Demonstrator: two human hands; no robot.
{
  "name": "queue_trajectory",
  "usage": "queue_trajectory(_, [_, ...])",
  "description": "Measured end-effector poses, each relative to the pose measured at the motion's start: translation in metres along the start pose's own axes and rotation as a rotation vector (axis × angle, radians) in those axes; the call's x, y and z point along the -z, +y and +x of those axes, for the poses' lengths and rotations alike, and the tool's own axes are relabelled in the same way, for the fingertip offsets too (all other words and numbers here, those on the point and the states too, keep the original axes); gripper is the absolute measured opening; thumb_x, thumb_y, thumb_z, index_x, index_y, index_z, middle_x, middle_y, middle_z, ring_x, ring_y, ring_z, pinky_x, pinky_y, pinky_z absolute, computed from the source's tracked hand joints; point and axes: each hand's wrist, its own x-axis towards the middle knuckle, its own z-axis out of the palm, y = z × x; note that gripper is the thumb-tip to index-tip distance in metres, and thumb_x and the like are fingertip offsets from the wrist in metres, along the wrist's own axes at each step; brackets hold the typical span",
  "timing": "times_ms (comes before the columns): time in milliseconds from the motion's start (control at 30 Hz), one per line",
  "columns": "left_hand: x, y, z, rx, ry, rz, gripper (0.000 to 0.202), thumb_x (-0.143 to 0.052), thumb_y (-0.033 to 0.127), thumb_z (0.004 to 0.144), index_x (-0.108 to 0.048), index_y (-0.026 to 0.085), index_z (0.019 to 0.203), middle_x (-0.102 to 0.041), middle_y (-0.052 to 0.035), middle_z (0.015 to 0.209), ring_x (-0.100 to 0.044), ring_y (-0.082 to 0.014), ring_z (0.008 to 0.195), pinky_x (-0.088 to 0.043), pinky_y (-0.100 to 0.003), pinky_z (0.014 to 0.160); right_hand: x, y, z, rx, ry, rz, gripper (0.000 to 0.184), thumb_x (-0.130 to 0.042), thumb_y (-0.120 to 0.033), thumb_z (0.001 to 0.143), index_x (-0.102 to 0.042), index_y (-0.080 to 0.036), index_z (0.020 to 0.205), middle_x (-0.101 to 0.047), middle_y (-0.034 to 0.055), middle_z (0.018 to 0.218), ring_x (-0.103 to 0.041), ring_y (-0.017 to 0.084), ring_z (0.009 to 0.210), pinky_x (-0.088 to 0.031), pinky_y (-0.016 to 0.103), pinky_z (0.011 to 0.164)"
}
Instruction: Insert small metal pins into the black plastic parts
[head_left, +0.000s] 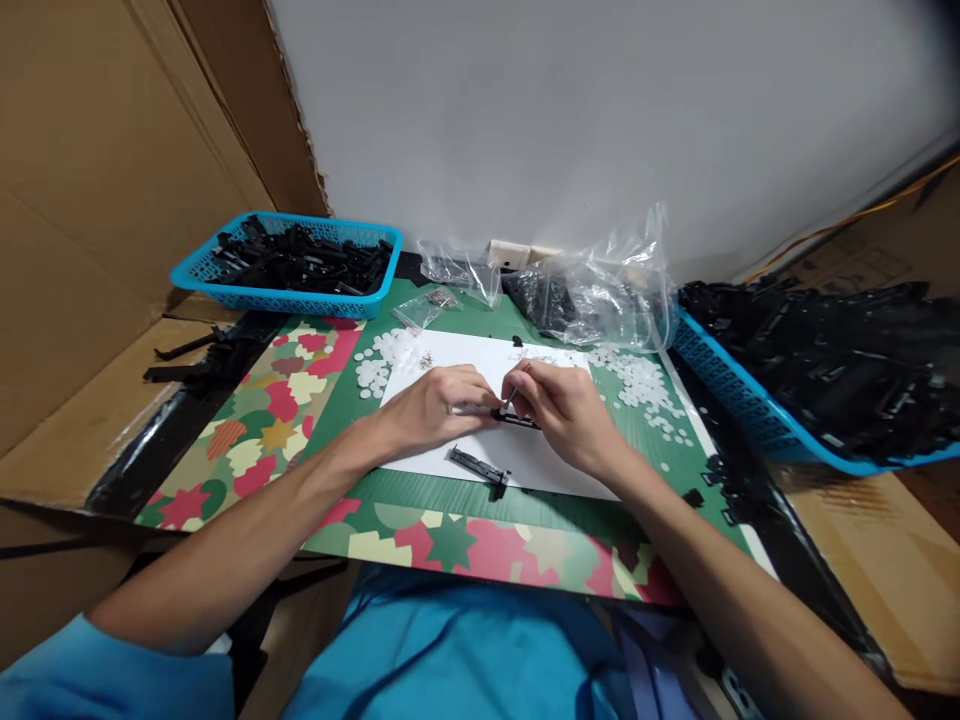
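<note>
A black plastic part [519,420] lies low over the white sheet [431,463], pinched at its left end by my left hand [450,405]. My right hand [553,405] has its fingers closed round a thin metal tool [510,397], whose tip meets the part near my left fingertips. The tool's exact kind is too small to make out, and my fingers hide some of the part. Nearer to me, a second black plastic part [480,467] rests on the sheet. Tiny metal pieces [426,360] are scattered on the sheet's upper left.
Blue baskets heaped with black parts stand at left [285,296] and right [750,390]. White discs [382,360] lie left of the sheet, more discs [637,385] right. Clear plastic bags [600,295] sit against the wall. Black parts [199,358] lie at the left edge.
</note>
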Motion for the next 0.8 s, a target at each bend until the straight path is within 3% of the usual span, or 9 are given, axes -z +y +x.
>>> queue_trajectory(233, [-0.002, -0.004, -0.001, -0.098, 0.010, 0.102, 0.010, -0.072, 0.022, 0.101, -0.082, 0.019, 0.100, -0.080, -0.0106, 0.104, -0.073, -0.0234, 0.098, -0.059, -0.037, 0.088, -0.002, 0.005, 0.000, -0.012, 0.001, -0.045, 0.047, -0.045, -0.048, 0.115, -0.058, -0.020, 0.079, -0.057, -0.0011, 0.066, -0.048, 0.012, 0.058, -0.039, 0.026, 0.064])
queue_trajectory(800, [-0.004, -0.002, -0.002, -0.167, 0.024, 0.252, 0.014, -0.068, 0.026, 0.104, -0.079, 0.019, 0.098, -0.080, -0.0102, 0.101, -0.072, -0.0229, 0.094, -0.059, -0.038, 0.085, -0.009, 0.013, -0.010, 0.025, 0.066, -0.049, 0.042, -0.046, -0.041, 0.115, -0.063, -0.020, 0.084, -0.064, -0.0001, 0.068, -0.055, 0.012, 0.060, -0.042, 0.026, 0.066])
